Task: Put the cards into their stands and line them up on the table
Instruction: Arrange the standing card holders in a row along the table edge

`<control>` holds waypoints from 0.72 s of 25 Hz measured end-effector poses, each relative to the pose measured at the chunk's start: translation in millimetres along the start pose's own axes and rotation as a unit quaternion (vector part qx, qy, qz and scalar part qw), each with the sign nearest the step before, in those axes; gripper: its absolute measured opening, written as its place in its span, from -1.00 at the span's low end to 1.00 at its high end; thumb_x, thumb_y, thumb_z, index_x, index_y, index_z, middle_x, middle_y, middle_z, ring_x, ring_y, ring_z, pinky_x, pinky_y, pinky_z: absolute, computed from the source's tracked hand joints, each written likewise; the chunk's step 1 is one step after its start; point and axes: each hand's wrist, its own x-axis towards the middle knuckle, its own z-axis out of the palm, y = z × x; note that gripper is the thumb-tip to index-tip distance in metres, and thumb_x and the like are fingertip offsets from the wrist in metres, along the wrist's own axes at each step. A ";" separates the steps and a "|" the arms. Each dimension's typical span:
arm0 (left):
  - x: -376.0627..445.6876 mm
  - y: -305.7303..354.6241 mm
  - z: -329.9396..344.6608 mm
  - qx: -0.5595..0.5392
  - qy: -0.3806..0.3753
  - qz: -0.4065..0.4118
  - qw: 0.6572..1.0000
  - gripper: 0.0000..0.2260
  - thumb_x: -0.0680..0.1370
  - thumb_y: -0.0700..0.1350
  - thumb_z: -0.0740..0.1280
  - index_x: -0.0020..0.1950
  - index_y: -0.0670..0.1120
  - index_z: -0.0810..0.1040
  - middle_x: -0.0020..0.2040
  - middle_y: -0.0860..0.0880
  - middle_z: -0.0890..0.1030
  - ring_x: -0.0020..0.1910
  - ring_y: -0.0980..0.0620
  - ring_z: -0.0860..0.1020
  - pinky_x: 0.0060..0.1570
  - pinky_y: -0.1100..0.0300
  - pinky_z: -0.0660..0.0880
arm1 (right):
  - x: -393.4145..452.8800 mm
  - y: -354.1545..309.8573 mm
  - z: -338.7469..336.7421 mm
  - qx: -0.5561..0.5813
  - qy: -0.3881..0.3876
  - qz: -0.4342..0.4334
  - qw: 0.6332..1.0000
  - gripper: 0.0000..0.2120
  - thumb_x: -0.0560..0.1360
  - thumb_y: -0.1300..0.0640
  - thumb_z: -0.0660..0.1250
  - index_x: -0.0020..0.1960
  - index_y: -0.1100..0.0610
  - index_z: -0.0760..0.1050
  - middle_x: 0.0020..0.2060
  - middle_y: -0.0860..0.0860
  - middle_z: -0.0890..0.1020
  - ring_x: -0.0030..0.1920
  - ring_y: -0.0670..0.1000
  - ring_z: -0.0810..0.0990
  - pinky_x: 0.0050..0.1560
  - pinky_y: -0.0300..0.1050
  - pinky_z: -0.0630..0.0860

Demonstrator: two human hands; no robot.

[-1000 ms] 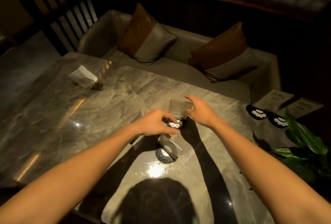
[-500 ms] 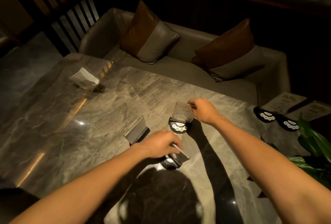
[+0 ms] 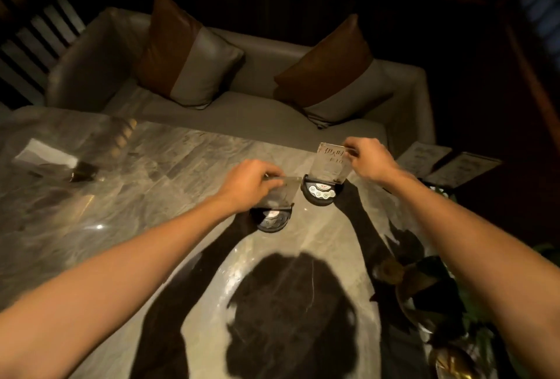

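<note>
Two clear cards stand in round black stands on the marble table (image 3: 127,206). The far card (image 3: 330,163), with printed characters, sits upright in its stand (image 3: 321,194); my right hand (image 3: 369,160) pinches its top right corner. The nearer card (image 3: 280,195) leans in a second stand (image 3: 272,219) just left and closer to me; my left hand (image 3: 251,184) grips its top left edge and covers part of it. The two stands sit side by side, nearly touching.
A napkin holder (image 3: 51,160) stands at the table's far left. Two more cards (image 3: 439,160) lie flat at the far right edge. A plant (image 3: 448,312) crowds the right side. A sofa with two cushions (image 3: 191,57) lies beyond the table.
My left hand has carried the near card and stand forward and right, beside the far stand. The right hand has stayed on the far card. The view has shifted left, hiding the third card.
</note>
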 end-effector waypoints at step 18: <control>166.3 79.0 73.6 0.041 -0.006 -0.046 0.998 -0.77 0.57 -0.09 0.40 0.22 -0.01 0.67 0.17 0.00 0.70 0.20 -0.03 0.62 0.24 -0.02 0.53 | 43.4 140.1 -12.3 -0.018 -0.018 -0.008 1.000 -0.84 0.62 0.15 0.28 0.13 0.13 0.60 -0.02 0.14 0.72 -0.02 0.18 0.66 -0.03 0.15 0.62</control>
